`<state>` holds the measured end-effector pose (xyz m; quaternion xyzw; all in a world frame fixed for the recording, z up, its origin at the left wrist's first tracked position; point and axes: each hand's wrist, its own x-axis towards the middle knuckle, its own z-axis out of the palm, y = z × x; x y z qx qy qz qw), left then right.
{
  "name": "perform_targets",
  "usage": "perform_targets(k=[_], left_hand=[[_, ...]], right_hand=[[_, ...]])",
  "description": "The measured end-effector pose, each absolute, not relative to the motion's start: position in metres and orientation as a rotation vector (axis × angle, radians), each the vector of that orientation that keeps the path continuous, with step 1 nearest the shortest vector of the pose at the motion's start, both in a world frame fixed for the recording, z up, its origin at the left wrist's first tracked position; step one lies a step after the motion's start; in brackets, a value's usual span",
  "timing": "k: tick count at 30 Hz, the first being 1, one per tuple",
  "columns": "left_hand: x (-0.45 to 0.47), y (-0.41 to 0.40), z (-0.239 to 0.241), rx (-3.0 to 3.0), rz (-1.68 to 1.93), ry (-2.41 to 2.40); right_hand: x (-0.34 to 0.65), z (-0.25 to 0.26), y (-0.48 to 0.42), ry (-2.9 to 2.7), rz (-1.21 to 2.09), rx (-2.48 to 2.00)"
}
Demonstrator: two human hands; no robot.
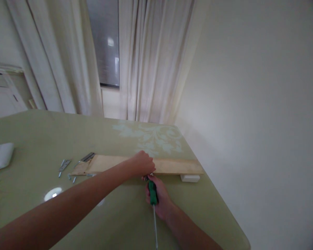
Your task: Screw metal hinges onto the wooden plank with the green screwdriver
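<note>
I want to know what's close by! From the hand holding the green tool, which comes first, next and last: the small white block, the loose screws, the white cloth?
From the right hand, in the head view:
1. Small white block: just right of the hand, under the wooden board's end.
2. Loose screws: left, by the board's other end.
3. White cloth: far left edge of the table.

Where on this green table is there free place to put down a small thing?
The table is bare beyond the wooden board, over the leaf pattern, and between the white object and the screws. It is crowded around the hinges, and where both hands meet the screwdriver.
</note>
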<state>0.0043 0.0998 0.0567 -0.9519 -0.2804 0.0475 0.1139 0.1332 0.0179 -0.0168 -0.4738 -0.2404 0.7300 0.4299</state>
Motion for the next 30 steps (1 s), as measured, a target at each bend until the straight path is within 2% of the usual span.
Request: perform_targets(k=[30], left_hand=[[0.009, 0.079, 0.077, -2.772, 0.166, -1.17]], right_hand=[[0.13, -0.03, 0.019, -0.517, 1.767, -1.158]])
